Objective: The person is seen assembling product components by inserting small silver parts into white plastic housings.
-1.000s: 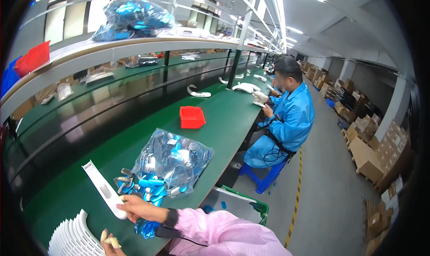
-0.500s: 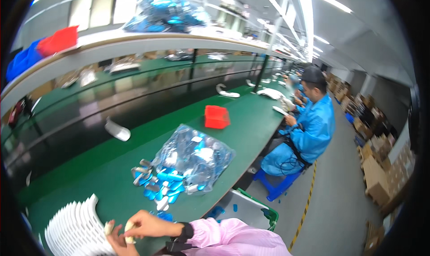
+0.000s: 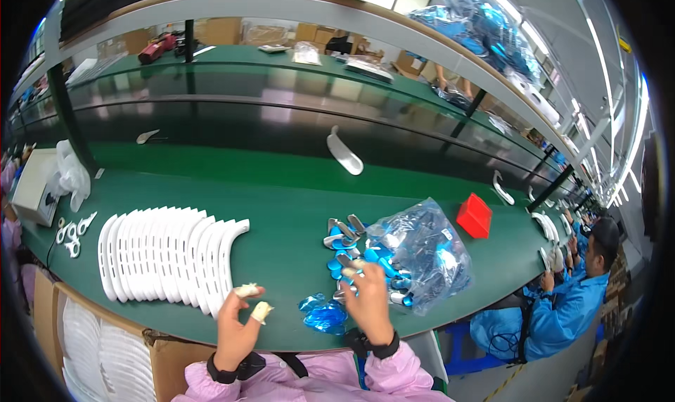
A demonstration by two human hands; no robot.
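Note:
My left hand [image 3: 238,326] is open, thumb and forefinger apart with pale finger covers on the tips and nothing between them. It hovers by the near right end of a row of curved white plastic parts [image 3: 162,258] standing close together. At the near edge of a pile of small blue and silver oval pieces [image 3: 383,256] is my right hand [image 3: 370,305], its fingers apart and covered at some tips. I see nothing held in it. Crumpled blue film [image 3: 325,315] lies between my hands. A clear plastic bag [image 3: 425,254] with more blue pieces rests beside the pile.
A red bin [image 3: 474,216] stands to the right on the green table. White scissor-like parts [image 3: 74,234] lie at the left, near a plastic bag [image 3: 72,175]. A cardboard box [image 3: 172,370] of white parts sits below the front edge. A co-worker in blue [image 3: 562,310] sits at right.
My view has turned left toward the table. My hands, close together before, are now apart, with the right one at the pile of blue and silver pieces.

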